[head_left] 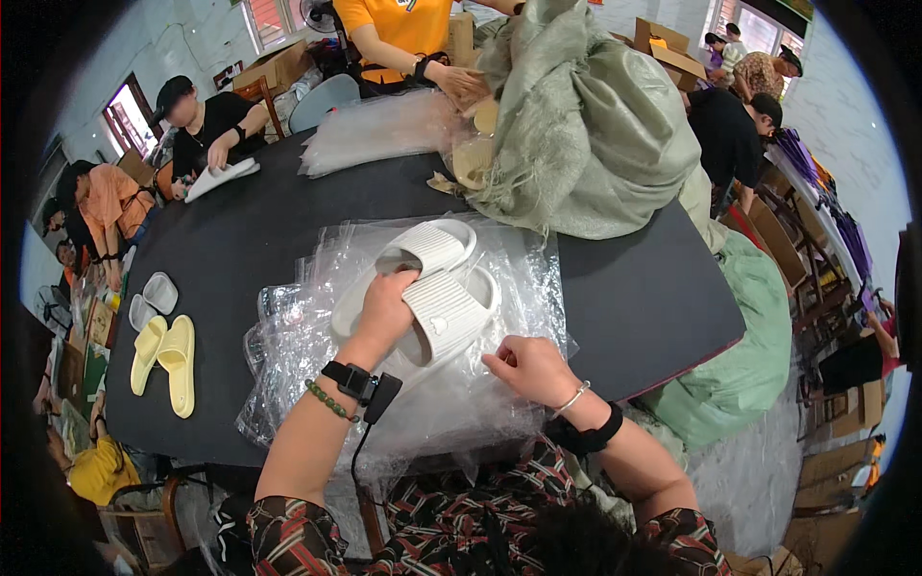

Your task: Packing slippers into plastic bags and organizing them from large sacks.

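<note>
White slippers in left hand; right hand on plastic bags.

A packing workshop: people around a black table with slippers, plastic bags, cardboard boxes.

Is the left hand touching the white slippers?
Touching. The head view shows the left hand gripping the pair of white slippers on the clear plastic bags, fingers wrapped over the near slipper's edge with no gap.
</note>
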A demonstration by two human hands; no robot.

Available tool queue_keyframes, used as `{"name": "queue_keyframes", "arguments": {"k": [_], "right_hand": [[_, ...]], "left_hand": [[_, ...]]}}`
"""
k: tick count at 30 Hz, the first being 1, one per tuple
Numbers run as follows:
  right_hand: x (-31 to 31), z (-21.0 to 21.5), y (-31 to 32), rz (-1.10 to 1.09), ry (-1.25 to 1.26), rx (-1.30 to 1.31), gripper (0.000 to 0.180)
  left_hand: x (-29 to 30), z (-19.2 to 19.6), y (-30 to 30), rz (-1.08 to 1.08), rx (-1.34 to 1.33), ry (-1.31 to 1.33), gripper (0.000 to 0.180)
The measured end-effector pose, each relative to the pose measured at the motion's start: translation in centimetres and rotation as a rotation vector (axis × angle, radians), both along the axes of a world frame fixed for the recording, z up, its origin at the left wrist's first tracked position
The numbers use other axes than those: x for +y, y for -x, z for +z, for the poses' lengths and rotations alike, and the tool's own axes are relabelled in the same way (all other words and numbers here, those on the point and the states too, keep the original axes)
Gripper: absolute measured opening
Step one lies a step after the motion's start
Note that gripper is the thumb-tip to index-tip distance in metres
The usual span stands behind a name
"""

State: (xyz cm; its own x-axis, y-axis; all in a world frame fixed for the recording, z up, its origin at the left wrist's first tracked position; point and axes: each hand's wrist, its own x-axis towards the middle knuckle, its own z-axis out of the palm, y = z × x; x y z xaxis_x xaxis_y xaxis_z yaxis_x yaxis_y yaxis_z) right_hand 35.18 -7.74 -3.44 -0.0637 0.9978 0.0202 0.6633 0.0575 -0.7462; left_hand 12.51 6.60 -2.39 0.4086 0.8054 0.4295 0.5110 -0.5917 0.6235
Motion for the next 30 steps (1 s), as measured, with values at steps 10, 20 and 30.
{"name": "queue_keyframes", "arguments": {"k": [10,20,30], "right_hand": [[-3.1,3.1,-2.4,-0.164,-0.197,-0.089,0.032],[0.6,1.6,0.8,-0.049,-0.171,-0.486,0.030],[-2.0,-0.8,-0.9,-0.056,-0.137,-0.238,0.031]], "left_hand": [[0.8,-0.5,1.0,0.072,0.031,0.021,0.021],[1.1,-1.0,1.2,0.042,-0.037,-0.013,0.022],[5.6,-2.2,6.3,0.249,0.179,-0.235,0.020]]}}
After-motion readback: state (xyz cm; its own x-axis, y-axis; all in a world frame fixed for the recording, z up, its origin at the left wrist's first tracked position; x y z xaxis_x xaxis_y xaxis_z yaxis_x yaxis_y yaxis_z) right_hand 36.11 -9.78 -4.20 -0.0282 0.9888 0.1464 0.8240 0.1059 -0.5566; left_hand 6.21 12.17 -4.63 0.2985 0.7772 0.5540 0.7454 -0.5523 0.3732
